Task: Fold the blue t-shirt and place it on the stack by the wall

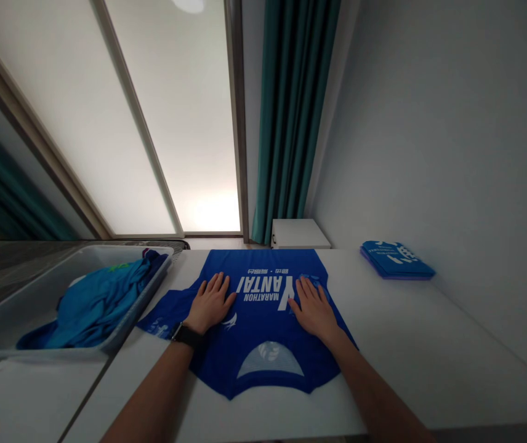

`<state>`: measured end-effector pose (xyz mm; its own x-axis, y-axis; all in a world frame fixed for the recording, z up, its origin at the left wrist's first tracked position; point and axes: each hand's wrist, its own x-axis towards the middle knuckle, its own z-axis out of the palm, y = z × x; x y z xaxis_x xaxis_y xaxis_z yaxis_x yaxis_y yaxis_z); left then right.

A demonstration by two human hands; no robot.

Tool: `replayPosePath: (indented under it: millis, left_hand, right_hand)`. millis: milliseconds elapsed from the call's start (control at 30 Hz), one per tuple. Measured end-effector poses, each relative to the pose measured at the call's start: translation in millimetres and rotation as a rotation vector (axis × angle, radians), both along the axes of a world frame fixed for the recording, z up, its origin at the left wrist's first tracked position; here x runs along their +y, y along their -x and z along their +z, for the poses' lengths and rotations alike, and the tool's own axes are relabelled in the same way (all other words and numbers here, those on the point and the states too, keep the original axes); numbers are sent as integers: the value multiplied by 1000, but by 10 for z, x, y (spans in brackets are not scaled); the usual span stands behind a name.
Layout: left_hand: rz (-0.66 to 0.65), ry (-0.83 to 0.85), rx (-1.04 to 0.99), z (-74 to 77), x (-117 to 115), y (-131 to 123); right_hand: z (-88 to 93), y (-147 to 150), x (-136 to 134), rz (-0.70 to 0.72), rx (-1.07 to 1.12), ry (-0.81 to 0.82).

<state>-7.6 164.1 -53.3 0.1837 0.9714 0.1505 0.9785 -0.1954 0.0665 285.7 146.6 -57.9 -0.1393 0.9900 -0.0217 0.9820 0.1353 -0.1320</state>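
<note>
A blue T-shirt (263, 329) with white "YANTAI MARATHON" lettering lies spread on the white table (397, 357), its neckline towards me. My left hand (210, 303) rests flat on the left side of its chest, fingers apart; a dark watch is on that wrist. On the right side of the lettering, my right hand (313, 309) also lies flat with fingers stretched out. The shirt's left sleeve sticks out past my left wrist. My right forearm covers part of the right side, so the sleeve there is hidden.
At the left stands a pale plastic bin (127, 326) with crumpled blue clothes (97, 301) in it. A stack of folded blue clothes (397, 261) sits at the table's far right, near the wall (452, 135). Beyond the table are a white cabinet (300, 234) and a teal curtain (295, 123).
</note>
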Motion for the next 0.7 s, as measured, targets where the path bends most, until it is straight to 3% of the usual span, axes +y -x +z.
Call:
replayPosePath:
  millis: [100,267,500,700]
  left_hand:
    - [5,18,-1,-39,-2,6]
    - [-129,-74,-42,-23,-86,-162]
    - [-233,-37,-98,-82,-172,-360]
    - [-253,-55,-75,77,-244,-373]
  right_hand:
    - [-15,-3,5,1,-6,6]
    - [-8,-5,3,-6,-8,0]
    - [11,5,-6,-4,-18,-9]
    - [-2,3,-5,-9,-27,-18]
